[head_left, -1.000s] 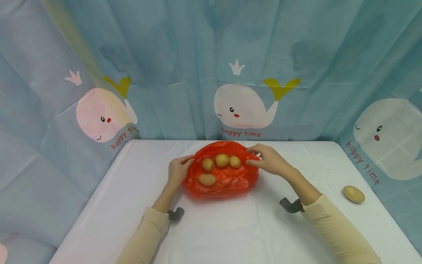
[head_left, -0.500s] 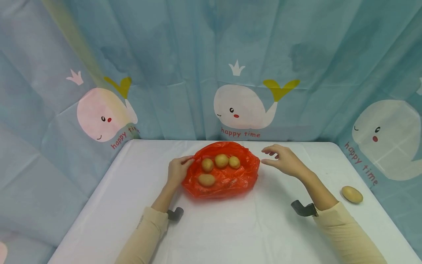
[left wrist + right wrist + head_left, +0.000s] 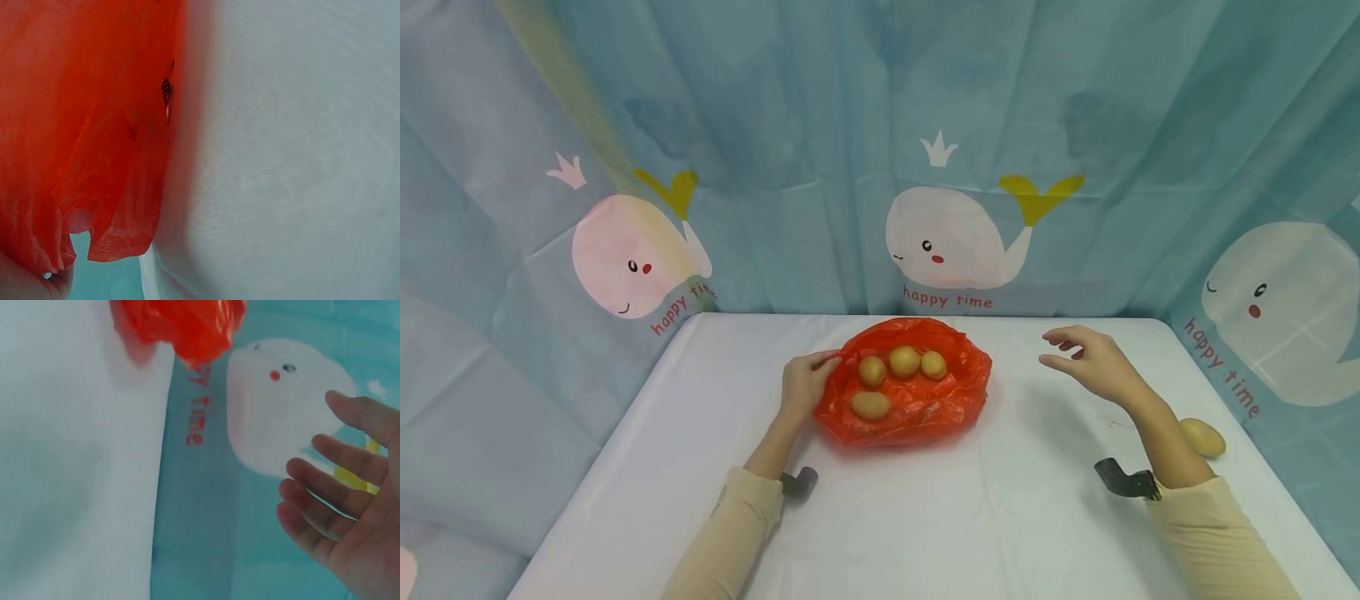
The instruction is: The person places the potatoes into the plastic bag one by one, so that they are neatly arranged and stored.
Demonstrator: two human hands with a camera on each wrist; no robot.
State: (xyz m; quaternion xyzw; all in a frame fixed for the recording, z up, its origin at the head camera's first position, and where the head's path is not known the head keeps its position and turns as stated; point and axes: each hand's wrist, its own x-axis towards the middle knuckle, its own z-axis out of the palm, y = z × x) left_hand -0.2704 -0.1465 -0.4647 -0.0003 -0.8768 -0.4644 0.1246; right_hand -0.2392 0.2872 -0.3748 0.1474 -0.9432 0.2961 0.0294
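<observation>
A red plastic bag (image 3: pixel 917 425) lies spread on the table with its mouth toward me. Inside it are several potatoes (image 3: pixel 905 362), three in a row at the back and one nearer the front left. My left hand (image 3: pixel 803 387) pinches the bag's left rim between thumb and fingers; in the left wrist view the bag (image 3: pixel 94 125) covers most of that grip. Off to the bag's right, my right hand (image 3: pixel 1093 362) hovers above the table holding nothing. Its fingers (image 3: pixel 337 490) are spread and loosely bent. One more potato (image 3: pixel 1202 437) lies at the table's right side, partly behind the right forearm.
The white-covered table (image 3: pixel 910 533) ends at a blue curtain (image 3: pixel 820 250) printed with whales, which also hangs along both sides. Dark curved wrist mounts (image 3: pixel 1126 478) stick out from both sleeves.
My right hand has let go of the bag's right rim and moved right, toward the lone potato. The left hand stays on the left rim.
</observation>
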